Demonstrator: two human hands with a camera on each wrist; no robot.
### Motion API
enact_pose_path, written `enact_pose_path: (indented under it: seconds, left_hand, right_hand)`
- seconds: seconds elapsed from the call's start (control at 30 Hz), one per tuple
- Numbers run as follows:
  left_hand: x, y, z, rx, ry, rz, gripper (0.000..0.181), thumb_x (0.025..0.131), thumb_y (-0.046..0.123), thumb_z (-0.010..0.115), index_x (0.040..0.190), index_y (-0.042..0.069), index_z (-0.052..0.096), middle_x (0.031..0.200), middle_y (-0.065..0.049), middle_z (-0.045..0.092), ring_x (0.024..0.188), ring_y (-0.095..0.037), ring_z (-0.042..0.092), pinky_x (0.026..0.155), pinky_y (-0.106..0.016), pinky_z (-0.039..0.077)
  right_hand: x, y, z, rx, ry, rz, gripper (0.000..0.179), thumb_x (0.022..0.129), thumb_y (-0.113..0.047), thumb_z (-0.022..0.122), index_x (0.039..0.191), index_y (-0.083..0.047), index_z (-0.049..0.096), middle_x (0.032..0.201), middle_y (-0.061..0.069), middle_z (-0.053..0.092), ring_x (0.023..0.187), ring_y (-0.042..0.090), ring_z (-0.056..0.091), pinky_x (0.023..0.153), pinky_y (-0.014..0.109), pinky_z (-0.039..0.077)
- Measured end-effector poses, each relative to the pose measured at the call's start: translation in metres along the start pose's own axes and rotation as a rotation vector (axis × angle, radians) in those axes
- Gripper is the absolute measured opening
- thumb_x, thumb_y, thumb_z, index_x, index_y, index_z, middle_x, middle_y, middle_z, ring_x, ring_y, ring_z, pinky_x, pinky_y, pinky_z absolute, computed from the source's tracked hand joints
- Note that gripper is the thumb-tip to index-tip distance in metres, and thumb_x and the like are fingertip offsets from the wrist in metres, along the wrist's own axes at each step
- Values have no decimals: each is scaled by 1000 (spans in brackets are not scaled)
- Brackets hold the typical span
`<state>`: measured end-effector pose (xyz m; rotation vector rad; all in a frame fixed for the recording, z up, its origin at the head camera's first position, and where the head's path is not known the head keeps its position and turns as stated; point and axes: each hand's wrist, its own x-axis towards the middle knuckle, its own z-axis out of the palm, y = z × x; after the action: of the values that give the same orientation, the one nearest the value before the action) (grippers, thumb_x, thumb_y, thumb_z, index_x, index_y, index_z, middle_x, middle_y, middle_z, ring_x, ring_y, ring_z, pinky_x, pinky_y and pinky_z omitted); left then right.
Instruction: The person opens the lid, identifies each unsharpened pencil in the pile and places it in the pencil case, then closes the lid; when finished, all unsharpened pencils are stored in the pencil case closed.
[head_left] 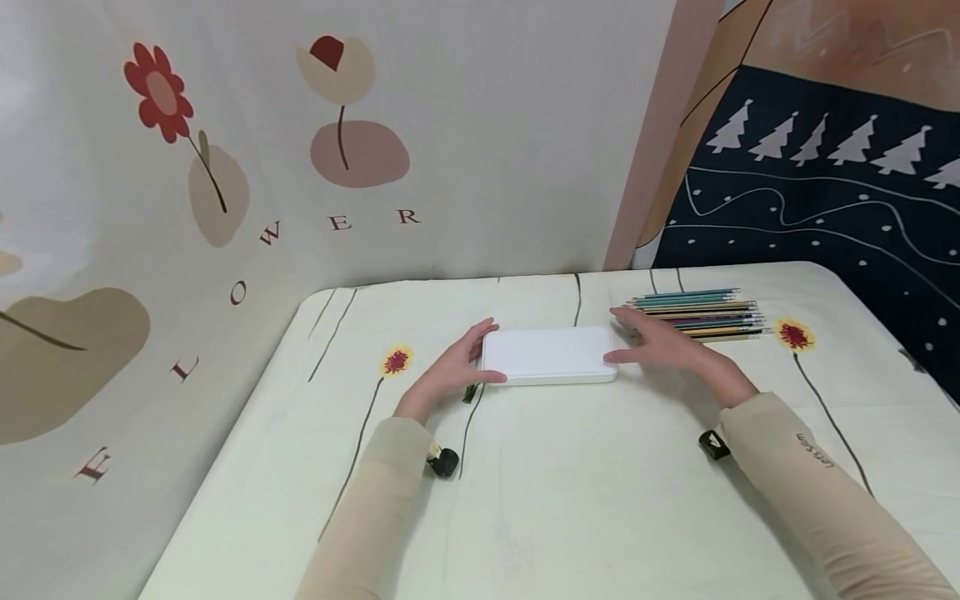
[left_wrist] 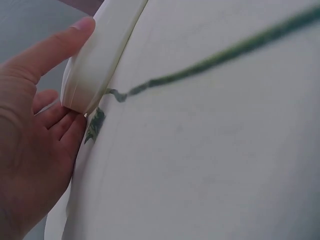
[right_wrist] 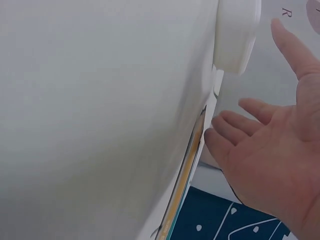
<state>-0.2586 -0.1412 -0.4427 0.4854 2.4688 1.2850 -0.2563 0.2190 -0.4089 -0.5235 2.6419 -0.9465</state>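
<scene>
A white rectangular case point(head_left: 551, 354) with rounded corners lies on the table, its long side facing me. My left hand point(head_left: 454, 369) holds its left end. In the left wrist view the thumb is along the near side of the case point(left_wrist: 92, 75), while the other fingers curl at its end. Over at the right end is my right hand point(head_left: 660, 340), fingers spread. The right wrist view shows a gap between that hand point(right_wrist: 272, 125) and the case point(right_wrist: 237, 37).
A row of several pencils point(head_left: 705, 321) lies side by side at the back right, just beyond my right hand. The pale tablecloth point(head_left: 540, 483) has printed flowers and stems. A printed curtain point(head_left: 495, 150) hangs behind the table.
</scene>
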Motion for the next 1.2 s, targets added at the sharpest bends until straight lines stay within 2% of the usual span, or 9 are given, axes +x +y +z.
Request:
enact_pose_path:
  seconds: [0.27, 0.43, 0.6, 0.9, 1.2]
  left_hand:
    - [0, -3, 3, 45, -18, -10, 107, 79, 25, 86, 160, 16, 17, 165, -5, 27, 152, -26, 29, 125, -42, 26]
    - [-2, -3, 6, 116, -6, -27, 106, 79, 29, 86, 160, 18, 19, 164, -7, 28, 151, -27, 32, 124, -43, 28]
    - [-3, -2, 7, 139, 22, -42, 103, 79, 29, 86, 159, 20, 22, 163, -6, 30, 150, -27, 35, 124, -44, 29]
    - [-4, -4, 8, 168, 61, -47, 102, 77, 33, 87, 158, 22, 26, 162, -6, 34, 148, -27, 38, 122, -46, 31]
    - [-2, -6, 8, 181, 67, -31, 102, 75, 33, 88, 157, 21, 28, 161, -6, 36, 145, -28, 41, 121, -46, 34]
  right_hand:
    - [1, -1, 5, 43, -52, -56, 90, 85, -32, 80, 153, 1, 32, 159, 28, 29, 149, 46, 25, 122, 60, 22]
    - [1, -2, 7, 45, -70, -72, 88, 82, -27, 82, 152, -2, 36, 159, 27, 32, 149, 45, 25, 122, 61, 21]
    - [2, -5, 10, 45, -99, -87, 92, 79, -23, 85, 153, 0, 33, 159, 27, 31, 149, 44, 26, 122, 61, 22]
    - [7, -15, 13, -94, -49, -86, 92, 77, -30, 86, 150, 0, 39, 153, 24, 43, 143, 41, 38, 119, 57, 32]
    - [10, -8, 10, -218, 0, -125, 90, 73, -40, 88, 146, -6, 49, 143, 21, 56, 132, 34, 53, 111, 53, 43]
